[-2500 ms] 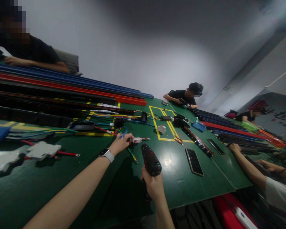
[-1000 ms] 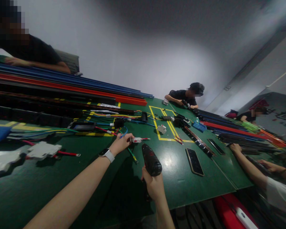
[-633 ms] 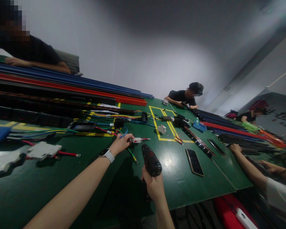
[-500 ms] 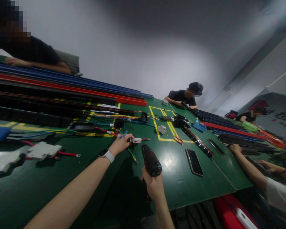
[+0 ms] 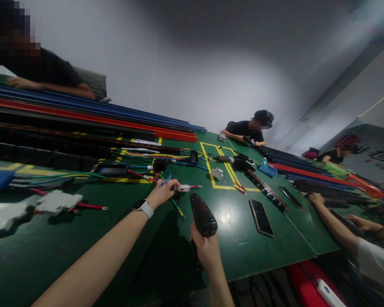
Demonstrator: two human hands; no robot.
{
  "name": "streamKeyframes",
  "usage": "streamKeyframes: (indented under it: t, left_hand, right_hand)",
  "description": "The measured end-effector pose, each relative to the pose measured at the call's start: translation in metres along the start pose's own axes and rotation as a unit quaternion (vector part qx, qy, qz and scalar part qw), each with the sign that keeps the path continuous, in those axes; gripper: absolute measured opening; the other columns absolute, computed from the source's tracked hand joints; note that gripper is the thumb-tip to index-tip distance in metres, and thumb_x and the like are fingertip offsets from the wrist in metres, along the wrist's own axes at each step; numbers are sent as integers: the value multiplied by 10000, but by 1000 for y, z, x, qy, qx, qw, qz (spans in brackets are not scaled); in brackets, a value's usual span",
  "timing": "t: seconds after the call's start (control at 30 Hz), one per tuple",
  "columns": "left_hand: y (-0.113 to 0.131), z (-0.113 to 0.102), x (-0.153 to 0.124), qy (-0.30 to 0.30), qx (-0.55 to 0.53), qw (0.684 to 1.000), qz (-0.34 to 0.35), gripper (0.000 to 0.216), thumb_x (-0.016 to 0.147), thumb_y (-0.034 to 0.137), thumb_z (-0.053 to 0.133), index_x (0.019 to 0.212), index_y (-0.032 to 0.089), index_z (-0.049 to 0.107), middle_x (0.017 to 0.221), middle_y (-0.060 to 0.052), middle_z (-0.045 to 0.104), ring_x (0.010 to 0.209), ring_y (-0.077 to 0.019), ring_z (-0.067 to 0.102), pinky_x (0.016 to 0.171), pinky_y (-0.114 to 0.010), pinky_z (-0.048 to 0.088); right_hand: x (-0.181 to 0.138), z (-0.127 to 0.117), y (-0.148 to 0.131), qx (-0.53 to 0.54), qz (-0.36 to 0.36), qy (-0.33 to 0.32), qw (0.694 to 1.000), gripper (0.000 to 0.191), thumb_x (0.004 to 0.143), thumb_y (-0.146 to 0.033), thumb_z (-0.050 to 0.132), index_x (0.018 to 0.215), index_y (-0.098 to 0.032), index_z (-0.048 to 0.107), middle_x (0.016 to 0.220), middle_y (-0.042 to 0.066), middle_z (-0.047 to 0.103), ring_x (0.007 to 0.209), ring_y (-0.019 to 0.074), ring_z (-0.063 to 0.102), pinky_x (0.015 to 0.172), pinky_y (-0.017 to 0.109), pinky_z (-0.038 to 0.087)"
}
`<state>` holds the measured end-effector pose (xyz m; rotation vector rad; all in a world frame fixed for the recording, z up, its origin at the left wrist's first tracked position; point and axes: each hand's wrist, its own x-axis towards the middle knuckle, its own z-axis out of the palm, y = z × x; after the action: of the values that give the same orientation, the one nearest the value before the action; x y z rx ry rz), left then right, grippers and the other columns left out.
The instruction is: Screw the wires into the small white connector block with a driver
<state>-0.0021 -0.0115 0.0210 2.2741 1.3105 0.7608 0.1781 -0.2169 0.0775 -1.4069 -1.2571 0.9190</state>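
Observation:
My left hand [image 5: 164, 191], with a watch [image 5: 143, 207] on its wrist, is closed around a small white circuit breaker [image 5: 182, 188]. A short red lead with a metal lug sticks out of the breaker's right end. My right hand [image 5: 207, 247] grips a black cordless power screwdriver [image 5: 204, 215] by its handle. The screwdriver's front end points away from me, close to the breaker; whether its bit touches anything cannot be seen. A yellow-green wire [image 5: 178, 209] hangs below my left hand. A black connector block [image 5: 160, 165] with coloured wires lies just beyond it.
White breakers [image 5: 59, 201] with red leads lie at left, another breaker [image 5: 217, 173] inside yellow tape. A phone [image 5: 261, 217], a dark slim device [image 5: 289, 197] and a blue clip tray [image 5: 268, 169] are right. Long red and blue rails [image 5: 166, 133] run behind. Other people sit around the green table [image 5: 237, 256].

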Motion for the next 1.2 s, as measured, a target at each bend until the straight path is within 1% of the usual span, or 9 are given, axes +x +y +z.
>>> streamKeyframes:
  t: [0.2,0.37,0.5,0.63,0.8,1.07,1.2]
  left_hand:
    - [2,-1,-1,4,7,1000,-5,235,904,279,560,1106,323,672,1076,12,738,1063,-233,658,1060,-410,354]
    - [3,-2,-1,8,9,1000,1,234,904,281,564,1108,324,671,1072,11,737,1049,-232,663,1051,-401,365]
    - [5,-4,-2,10,12,1000,1,228,904,279,563,1100,316,674,1062,7,738,1047,-235,662,1031,-390,388]
    - [5,-4,-3,2,15,1000,-6,240,899,263,569,1111,314,672,1086,0,736,1056,-238,658,1038,-399,381]
    - [4,-3,-2,-1,15,1000,-3,246,897,255,570,1115,303,674,1098,-9,733,1079,-235,653,1054,-397,364]
    - [6,-2,-2,13,18,1000,-3,232,896,247,566,1085,316,682,1086,7,737,1065,-227,661,1054,-388,372]
    - [8,-4,-3,5,17,1000,-6,241,904,257,559,1111,316,669,1108,4,733,1082,-233,652,1051,-398,374]
  right_hand:
    - [0,0,-1,0,4,-3,1000,124,877,-278,603,784,-199,625,622,-12,583,601,160,573,623,272,477]
    - [0,0,1,5,6,4,1000,99,873,-275,614,824,-193,637,612,-14,589,595,161,575,620,271,478]
    - [0,0,-1,0,3,1,1000,131,878,-278,604,782,-194,631,614,-12,584,606,161,578,629,271,482]
    - [1,0,-2,0,-3,4,1000,172,870,-274,605,715,-199,615,620,-8,583,600,155,569,627,271,478]
    - [1,0,0,-4,-3,2,1000,111,869,-267,602,793,-196,638,613,-16,583,590,158,566,613,270,469]
    - [1,-1,-3,1,-5,-3,1000,114,870,-269,597,783,-203,627,608,-19,576,597,161,570,624,274,479]
    - [1,-1,-4,3,3,-2,1000,107,869,-271,603,795,-199,632,604,-18,579,599,162,571,627,273,481]
